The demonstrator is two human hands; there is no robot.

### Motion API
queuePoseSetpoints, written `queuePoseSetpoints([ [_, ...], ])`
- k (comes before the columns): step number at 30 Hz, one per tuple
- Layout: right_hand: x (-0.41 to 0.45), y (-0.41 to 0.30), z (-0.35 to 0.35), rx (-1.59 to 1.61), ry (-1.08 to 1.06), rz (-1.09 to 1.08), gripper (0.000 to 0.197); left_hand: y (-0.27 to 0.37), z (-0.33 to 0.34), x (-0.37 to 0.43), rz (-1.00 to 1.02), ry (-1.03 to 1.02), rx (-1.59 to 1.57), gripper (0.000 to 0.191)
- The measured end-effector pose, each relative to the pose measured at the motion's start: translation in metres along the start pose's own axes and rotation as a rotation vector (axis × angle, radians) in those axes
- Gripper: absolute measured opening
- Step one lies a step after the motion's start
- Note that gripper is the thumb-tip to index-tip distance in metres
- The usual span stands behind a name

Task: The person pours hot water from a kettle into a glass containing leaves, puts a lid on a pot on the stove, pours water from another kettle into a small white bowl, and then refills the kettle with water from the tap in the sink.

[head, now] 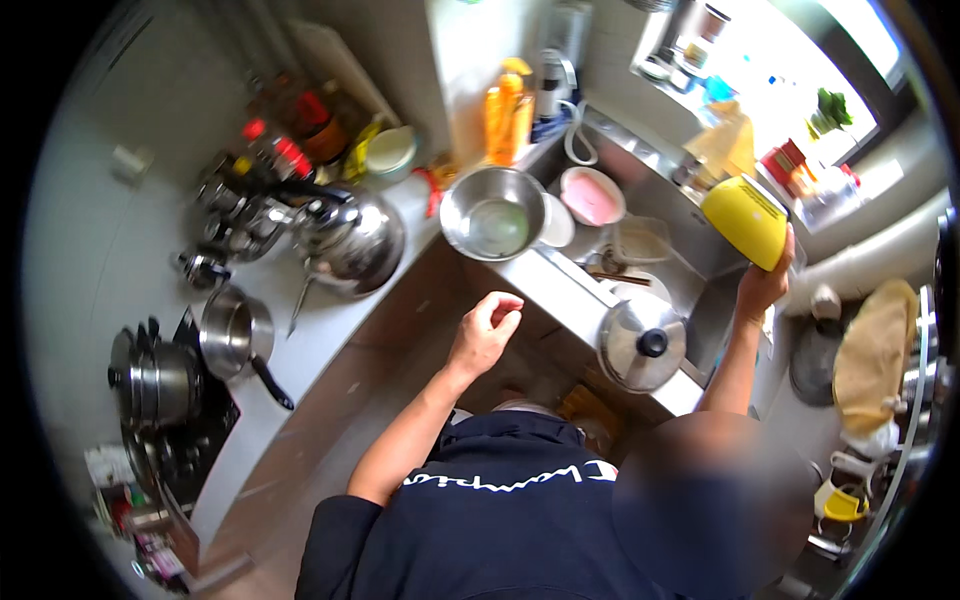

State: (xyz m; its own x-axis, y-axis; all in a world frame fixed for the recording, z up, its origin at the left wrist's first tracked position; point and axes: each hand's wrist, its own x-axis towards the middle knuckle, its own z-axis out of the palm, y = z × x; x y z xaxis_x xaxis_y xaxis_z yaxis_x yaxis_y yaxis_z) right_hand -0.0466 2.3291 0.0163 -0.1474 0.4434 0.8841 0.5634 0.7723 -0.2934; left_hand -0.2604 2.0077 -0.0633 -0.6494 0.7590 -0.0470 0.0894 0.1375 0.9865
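Note:
My right hand (766, 279) holds a yellow bowl (746, 221), tilted on its side, above the far right part of the metal sink (694, 259). My left hand (487, 330) is raised in front of the counter edge with its fingers curled towards the thumb; nothing shows in it. A stainless steel bowl (495, 214) with some liquid stands at the sink's left corner. Beside it in the sink lies a white bowl with a pink inside (592, 196). A steel pot lid with a black knob (643, 343) rests on the sink's near edge.
A steel kettle (356, 240), a saucepan (236, 334) and a stacked pot (159, 379) stand to the left. Orange bottles (508, 116) are behind the steel bowl. Chopsticks (619, 278) and a clear plastic container (641, 240) lie in the sink. Bottles crowd the back left corner.

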Motion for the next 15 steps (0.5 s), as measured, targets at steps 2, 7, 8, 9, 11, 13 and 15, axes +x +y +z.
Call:
queuePoseSetpoints([
  [2,-0.007,-0.039,0.015,0.244,-0.066,0.173,0.033,-0.004,-0.019,-0.007,-0.011,0.047,-0.092,0.019],
  [7,-0.044,-0.169,0.053,0.912,-0.700,0.635,0.017,0.022,-0.083,-0.019,0.058,0.034,-0.326,0.067],
  [8,-0.056,-0.193,0.060,1.027,-0.811,0.753,0.018,0.031,-0.097,-0.023,0.066,0.002,-0.371,0.082],
  [9,-0.063,-0.228,0.061,1.087,-0.895,0.775,0.020,0.033,-0.109,-0.026,0.069,-0.003,-0.448,0.094],
  [11,-0.086,-0.280,0.074,1.121,-1.151,0.750,0.021,0.020,-0.136,-0.034,0.175,0.045,-0.451,0.100],
  [13,-0.108,-0.334,0.076,1.064,-1.272,0.774,0.023,0.009,-0.158,-0.045,0.308,0.116,-0.443,0.093],
  [15,-0.121,-0.381,0.072,1.035,-1.443,0.734,0.027,-0.006,-0.180,-0.062,0.285,0.326,-0.305,0.076],
])
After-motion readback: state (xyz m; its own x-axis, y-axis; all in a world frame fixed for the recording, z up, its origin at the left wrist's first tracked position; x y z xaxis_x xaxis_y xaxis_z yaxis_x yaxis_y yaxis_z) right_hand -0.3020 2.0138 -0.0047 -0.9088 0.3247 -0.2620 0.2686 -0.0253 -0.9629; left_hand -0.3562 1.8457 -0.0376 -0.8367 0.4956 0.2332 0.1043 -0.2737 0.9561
